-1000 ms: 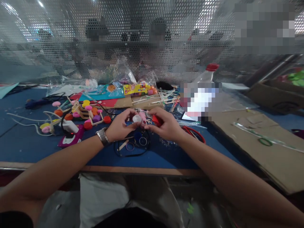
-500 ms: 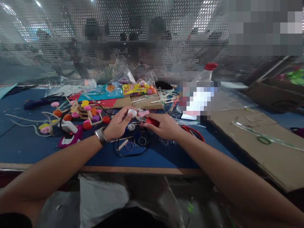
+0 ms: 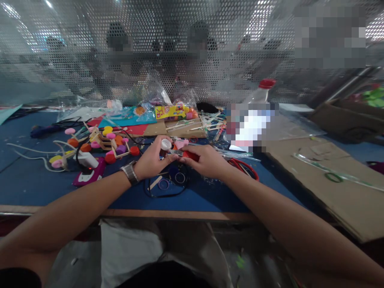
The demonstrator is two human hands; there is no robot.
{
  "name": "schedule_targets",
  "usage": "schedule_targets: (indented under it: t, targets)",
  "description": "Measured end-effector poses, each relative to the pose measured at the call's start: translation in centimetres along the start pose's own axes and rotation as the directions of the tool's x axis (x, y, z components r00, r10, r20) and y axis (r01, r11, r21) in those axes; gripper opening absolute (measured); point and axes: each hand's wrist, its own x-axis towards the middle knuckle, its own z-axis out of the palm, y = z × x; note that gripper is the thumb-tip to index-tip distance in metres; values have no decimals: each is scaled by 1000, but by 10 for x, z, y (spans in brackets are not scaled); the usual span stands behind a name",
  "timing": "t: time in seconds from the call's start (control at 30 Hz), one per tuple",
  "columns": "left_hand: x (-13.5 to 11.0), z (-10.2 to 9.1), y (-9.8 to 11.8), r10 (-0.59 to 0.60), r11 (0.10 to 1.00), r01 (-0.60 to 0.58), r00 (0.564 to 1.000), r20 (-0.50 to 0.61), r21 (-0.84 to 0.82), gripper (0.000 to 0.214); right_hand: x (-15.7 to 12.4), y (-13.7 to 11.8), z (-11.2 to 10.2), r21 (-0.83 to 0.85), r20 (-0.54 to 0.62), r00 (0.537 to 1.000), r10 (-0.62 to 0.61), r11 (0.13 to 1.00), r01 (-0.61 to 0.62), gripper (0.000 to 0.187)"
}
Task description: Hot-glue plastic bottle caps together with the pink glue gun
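My left hand [image 3: 153, 160] is closed around a small white bottle cap [image 3: 166, 144], its hollow side facing up. The left thumb reaches over toward the right hand. In my right hand [image 3: 207, 160] is a red-handled knife [image 3: 191, 155], fingers wrapped round the handle. Its short metal blade [image 3: 176, 152] points left, close beside the cap; whether it touches the cap I cannot tell. A pink piece [image 3: 181, 143] shows just behind the blade. Below the hands lie a purple ring [image 3: 163, 184], a pale ring [image 3: 180, 178], a wooden stick [image 3: 155, 183] and a black cable [image 3: 168, 196].
Stick models with coloured pieces [image 3: 111, 140] and a purple power strip [image 3: 93, 173] with a plug stand left. Behind are craft sticks [image 3: 186, 126] and a yellow packet [image 3: 170, 112]. To the right are a red-capped bottle [image 3: 261, 94], red cable [image 3: 249, 168] and cardboard [image 3: 327, 188].
The left thumb has swung down and right toward the knife, and the cap has tilted more upward. A second white cap below the hands is now hidden. The blade shows more clearly.
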Motion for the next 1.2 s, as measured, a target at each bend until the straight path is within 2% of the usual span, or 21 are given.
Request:
schedule_targets:
  t: [0.23, 0.83, 1.03, 1.2]
  targets:
    - [-1, 1, -2, 7, 1000, -7, 998, 63, -5, 49, -1, -3, 3, -38, 11, 999, 45, 998, -44, 42]
    - [-2, 4, -4, 25, 998, -25, 1000, 13, 54, 41, 0, -8, 2, -67, 28, 997, 76, 995, -74, 41]
    - [1, -2, 3, -44, 988, 43, 999, 6, 149, 43, 1, -7, 1, -79, 30, 996, 89, 993, -86, 41]
    - [3, -5, 8, -52, 969, 49, 999, 7, 243, 51, 1, -8, 0, -137, 49, 993, 111, 985, -104, 40]
